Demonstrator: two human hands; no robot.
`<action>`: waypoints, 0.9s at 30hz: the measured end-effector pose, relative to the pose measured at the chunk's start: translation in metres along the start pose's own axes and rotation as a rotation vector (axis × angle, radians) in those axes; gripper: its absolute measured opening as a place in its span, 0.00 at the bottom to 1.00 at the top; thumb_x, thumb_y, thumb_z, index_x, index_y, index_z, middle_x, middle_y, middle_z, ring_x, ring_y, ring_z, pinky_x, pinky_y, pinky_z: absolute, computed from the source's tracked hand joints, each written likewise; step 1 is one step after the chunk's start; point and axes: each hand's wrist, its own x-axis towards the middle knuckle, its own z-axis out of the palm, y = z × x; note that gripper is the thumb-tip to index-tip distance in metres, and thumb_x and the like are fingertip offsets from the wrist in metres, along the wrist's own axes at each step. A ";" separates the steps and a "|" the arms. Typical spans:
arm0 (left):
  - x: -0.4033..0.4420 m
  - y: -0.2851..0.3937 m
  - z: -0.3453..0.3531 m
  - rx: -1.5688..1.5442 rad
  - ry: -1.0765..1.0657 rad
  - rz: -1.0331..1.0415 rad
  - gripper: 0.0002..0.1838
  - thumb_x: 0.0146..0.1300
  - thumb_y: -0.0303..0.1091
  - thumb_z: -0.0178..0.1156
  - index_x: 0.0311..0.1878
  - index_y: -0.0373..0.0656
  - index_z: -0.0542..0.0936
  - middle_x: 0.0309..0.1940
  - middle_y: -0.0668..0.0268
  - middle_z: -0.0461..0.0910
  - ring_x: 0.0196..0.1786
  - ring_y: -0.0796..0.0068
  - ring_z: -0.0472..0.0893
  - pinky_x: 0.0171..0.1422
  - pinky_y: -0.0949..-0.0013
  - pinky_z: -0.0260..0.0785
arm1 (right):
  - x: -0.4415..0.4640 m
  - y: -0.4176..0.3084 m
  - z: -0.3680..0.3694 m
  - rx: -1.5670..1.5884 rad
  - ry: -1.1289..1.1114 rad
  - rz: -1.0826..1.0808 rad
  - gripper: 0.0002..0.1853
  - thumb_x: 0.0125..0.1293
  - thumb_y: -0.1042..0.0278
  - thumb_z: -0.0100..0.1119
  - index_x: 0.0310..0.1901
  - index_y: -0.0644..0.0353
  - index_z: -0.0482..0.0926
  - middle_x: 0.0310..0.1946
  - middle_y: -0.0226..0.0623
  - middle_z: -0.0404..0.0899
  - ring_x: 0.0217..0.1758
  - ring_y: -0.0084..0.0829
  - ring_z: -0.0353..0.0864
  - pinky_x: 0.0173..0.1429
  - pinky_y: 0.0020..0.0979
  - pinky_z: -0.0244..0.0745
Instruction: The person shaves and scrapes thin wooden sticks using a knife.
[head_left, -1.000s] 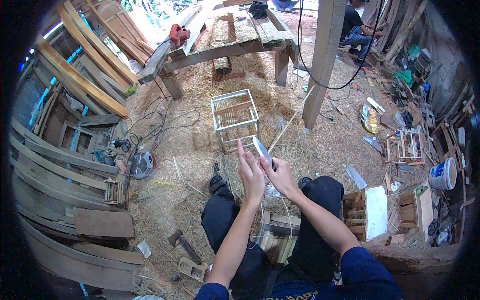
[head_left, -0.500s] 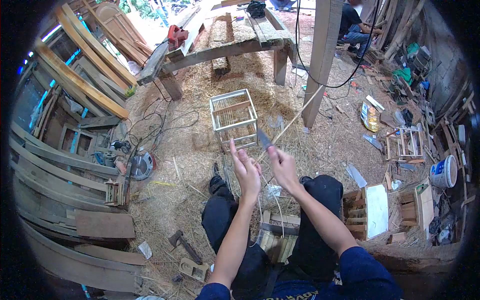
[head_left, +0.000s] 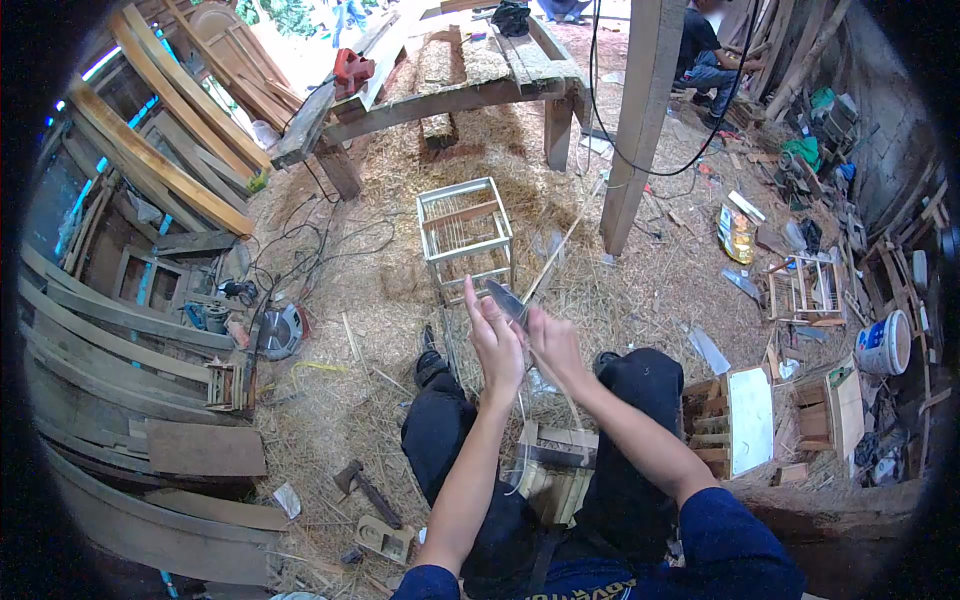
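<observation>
My right hand point(head_left: 556, 350) is closed around the handle of a knife point(head_left: 506, 299), its blade pointing up and left, close to the fingers of my left hand. My left hand point(head_left: 495, 340) is raised with the index finger stretched up and the thumb beside it; a thin pale strip point(head_left: 522, 400) runs down from it, and its grip is partly hidden. Beyond the hands a small wooden frame with thin bars point(head_left: 465, 230) stands on the floor. Between my knees is a small wooden piece point(head_left: 560, 447).
A workbench point(head_left: 450, 108) with a red power tool point(head_left: 353, 70) stands ahead, beside a post point(head_left: 640, 130). A circular saw point(head_left: 282, 330) and hatchet point(head_left: 368, 494) lie left. At right are a bucket point(head_left: 883, 343) and a white board point(head_left: 750, 422). A person point(head_left: 708, 60) sits at the back right.
The knife moved away from my left hand, up and right, then came back against it with the blade now tilted left. My left hand shifted slightly.
</observation>
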 end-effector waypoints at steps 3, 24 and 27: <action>0.004 -0.005 -0.004 0.017 0.005 0.043 0.30 0.83 0.51 0.36 0.81 0.52 0.52 0.21 0.73 0.64 0.19 0.85 0.64 0.22 0.76 0.61 | -0.004 -0.007 0.001 0.108 -0.051 -0.035 0.26 0.80 0.48 0.40 0.38 0.63 0.79 0.22 0.60 0.75 0.29 0.61 0.79 0.35 0.52 0.71; 0.003 0.003 -0.011 0.073 -0.012 0.010 0.32 0.81 0.57 0.36 0.79 0.48 0.58 0.46 0.57 0.77 0.30 0.79 0.74 0.29 0.73 0.69 | 0.007 -0.002 -0.014 0.619 -0.551 0.239 0.31 0.77 0.35 0.45 0.26 0.56 0.74 0.13 0.19 0.63 0.14 0.13 0.59 0.18 0.21 0.51; 0.005 0.001 -0.010 -0.088 -0.043 -0.069 0.32 0.81 0.56 0.35 0.80 0.50 0.53 0.29 0.66 0.70 0.20 0.81 0.68 0.23 0.75 0.64 | 0.008 0.007 -0.011 0.503 -0.413 0.162 0.34 0.78 0.36 0.43 0.27 0.61 0.78 0.16 0.22 0.67 0.20 0.20 0.65 0.25 0.32 0.59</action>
